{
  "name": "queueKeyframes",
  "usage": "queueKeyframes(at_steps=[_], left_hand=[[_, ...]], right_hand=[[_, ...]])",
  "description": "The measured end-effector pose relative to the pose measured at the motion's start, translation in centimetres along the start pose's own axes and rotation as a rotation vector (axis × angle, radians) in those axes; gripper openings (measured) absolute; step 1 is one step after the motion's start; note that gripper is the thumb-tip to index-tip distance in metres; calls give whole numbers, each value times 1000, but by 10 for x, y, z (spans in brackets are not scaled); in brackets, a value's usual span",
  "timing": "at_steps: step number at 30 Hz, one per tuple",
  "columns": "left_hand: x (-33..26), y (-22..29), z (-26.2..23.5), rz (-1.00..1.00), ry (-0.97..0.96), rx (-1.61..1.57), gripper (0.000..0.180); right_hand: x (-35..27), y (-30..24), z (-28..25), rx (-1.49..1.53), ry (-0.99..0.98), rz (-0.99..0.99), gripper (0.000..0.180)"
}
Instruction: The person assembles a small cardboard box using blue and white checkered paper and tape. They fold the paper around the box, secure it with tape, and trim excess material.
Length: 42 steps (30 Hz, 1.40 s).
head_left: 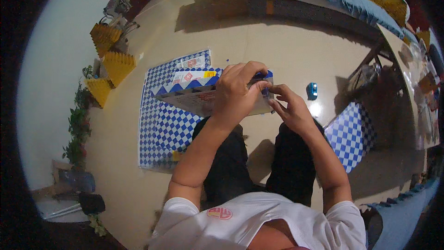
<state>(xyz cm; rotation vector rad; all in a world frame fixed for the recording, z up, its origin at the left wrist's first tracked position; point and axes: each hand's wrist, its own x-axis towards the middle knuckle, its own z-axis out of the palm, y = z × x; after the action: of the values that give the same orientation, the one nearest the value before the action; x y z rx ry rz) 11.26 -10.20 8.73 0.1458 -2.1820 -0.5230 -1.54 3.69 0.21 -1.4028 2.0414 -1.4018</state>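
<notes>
A flat box-like package (192,98) with blue-and-white checks and a printed pale side is held up in front of my knees. My left hand (236,90) is closed over its upper edge near the right end, thumb on the near side. At that same end, the fingers of my right hand (292,110) pinch the package's corner edge. Exactly what lies between those fingertips is too small to make out. Beneath and to the left, a large blue-and-white checkered sheet (169,132) is spread on the floor.
A small blue object (312,91) lies on the floor to the right. Another checkered sheet (350,134) rests by the table (407,78). Yellow ridged foam pieces (118,68) and green plants (78,122) line the left wall. A bed (337,7) stands at the far right.
</notes>
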Motion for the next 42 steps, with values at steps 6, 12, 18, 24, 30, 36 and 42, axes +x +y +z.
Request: queueKeyframes(at_steps=[6, 12, 18, 24, 30, 36, 42], left_hand=[[-48, 0, 27, -125, -100, 4, 31], [-82, -1, 48, -171, -132, -135, 31], [-90, 3, 54, -144, -108, -209, 33], [-88, 6, 53, -220, -101, -351, 32], [-98, -5, 62, -186, -102, -420, 32], [-101, -14, 64, -235, -63, -524, 33], [-107, -18, 67, -275, -42, -557, 31]], right_hand=[[-36, 8, 25, 333, 83, 171, 29], [-50, 9, 39, 715, 346, 149, 21], [-54, -3, 21, 208, 422, -33, 14], [-53, -9, 14, 225, 447, -93, 11], [-53, -4, 18, 404, 416, -11, 10], [-44, 7, 23, 462, 354, -2, 9], [-39, 14, 31, 532, 328, 7, 9]])
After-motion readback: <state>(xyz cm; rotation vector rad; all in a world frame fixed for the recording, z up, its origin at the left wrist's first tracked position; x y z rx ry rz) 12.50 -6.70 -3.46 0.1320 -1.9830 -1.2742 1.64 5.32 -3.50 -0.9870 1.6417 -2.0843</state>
